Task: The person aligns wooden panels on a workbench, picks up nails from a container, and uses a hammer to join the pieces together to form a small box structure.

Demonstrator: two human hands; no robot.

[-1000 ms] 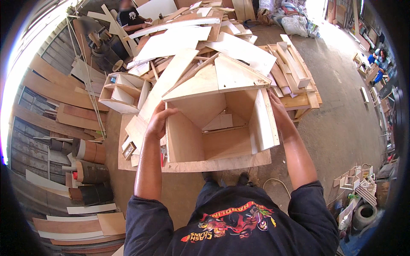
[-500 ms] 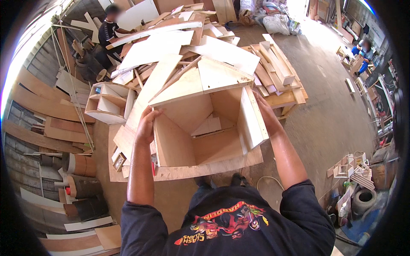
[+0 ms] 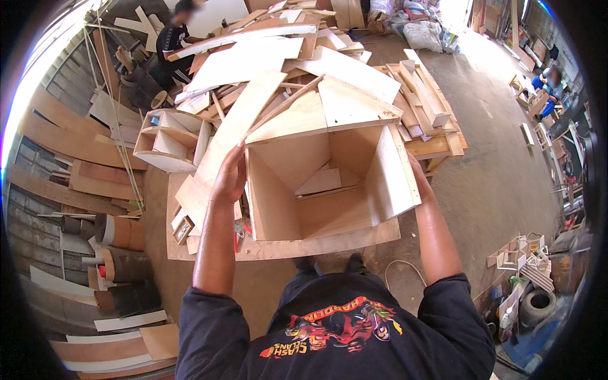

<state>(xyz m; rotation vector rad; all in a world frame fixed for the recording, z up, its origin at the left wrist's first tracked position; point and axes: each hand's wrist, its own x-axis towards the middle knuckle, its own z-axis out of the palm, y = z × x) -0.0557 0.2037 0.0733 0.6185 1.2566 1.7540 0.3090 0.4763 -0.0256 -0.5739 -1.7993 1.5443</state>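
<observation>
An open-fronted plywood box (image 3: 335, 213) with pale panels and a peaked top stands before me on a plywood board (image 3: 316, 248). Flat against its left outer side lies my left hand (image 3: 231, 173), fingers pointing up near the top corner. My right hand (image 3: 417, 170) presses on the opposite outer side; that panel hides most of its fingers. Between them, the two hands hold the box. A small triangular gap pattern shows at the box's back. Beside its lower left corner lies a red-handled tool (image 3: 238, 232), partly hidden by my forearm.
A heap of boards and offcuts (image 3: 253, 60) rises beyond the box. A shelved wooden unit (image 3: 172, 140) sits left, a low wooden table with planks (image 3: 437, 126) right. Two people are at work, one at far left, one at far right. A cable (image 3: 405, 263) loops on the floor.
The view has shifted, so the box and surroundings appear farther right. My left thumb has come off the box's front edge, and that hand now lies along the outer side.
</observation>
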